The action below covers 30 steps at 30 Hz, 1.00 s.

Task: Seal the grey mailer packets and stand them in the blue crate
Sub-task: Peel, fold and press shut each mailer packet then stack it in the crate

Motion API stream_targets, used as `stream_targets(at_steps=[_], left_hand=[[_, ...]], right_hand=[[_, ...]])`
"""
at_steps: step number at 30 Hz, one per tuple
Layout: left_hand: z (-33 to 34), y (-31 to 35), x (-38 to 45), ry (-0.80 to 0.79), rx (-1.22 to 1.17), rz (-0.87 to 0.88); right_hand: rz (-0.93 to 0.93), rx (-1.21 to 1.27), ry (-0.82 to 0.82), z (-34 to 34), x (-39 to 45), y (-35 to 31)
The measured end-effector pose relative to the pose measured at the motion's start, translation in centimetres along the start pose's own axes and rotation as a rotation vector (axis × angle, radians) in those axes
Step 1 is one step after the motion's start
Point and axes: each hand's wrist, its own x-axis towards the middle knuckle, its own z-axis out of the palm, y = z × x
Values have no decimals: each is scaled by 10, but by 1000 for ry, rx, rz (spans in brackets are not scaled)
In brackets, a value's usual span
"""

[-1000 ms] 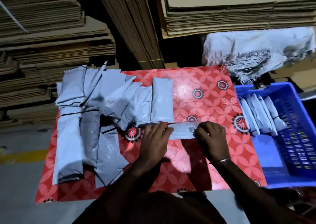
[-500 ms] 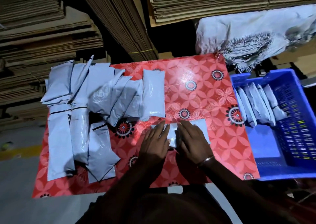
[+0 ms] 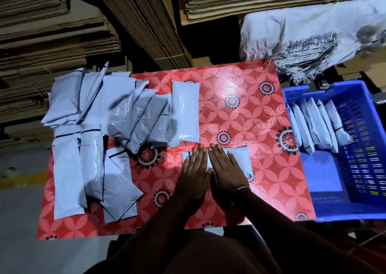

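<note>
You have a red flowered table cover (image 3: 229,98) spread under the work. Beyond its far edge, flat cardboard stacks (image 3: 52,33) pile up on your left, a bundle of cardboard sheets (image 3: 142,18) stands on edge at centre, and another stack (image 3: 261,0) lies far right. A white woven sack (image 3: 313,37) with a frayed edge sits at far right. Grey floor (image 3: 18,221) shows near left, crossed by a yellow line (image 3: 20,179).

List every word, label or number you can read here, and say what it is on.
None can be read.
Blue crate: raised lettering on its near wall, too blurred to read.
Grey packets, red patterned table cover and cardboard stacks: no print visible.
</note>
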Motion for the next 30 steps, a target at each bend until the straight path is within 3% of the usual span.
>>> stream_targets(at_steps=[16, 23, 30], left_hand=[[-8, 3, -2, -34, -77, 17], [-3, -6, -6, -33, 125, 67], [-7, -19, -10, -12, 143, -3]], right_hand=[[-8, 10, -22, 0, 2, 5], [23, 24, -43, -8, -2, 13], [155, 45, -38, -16, -23, 43]])
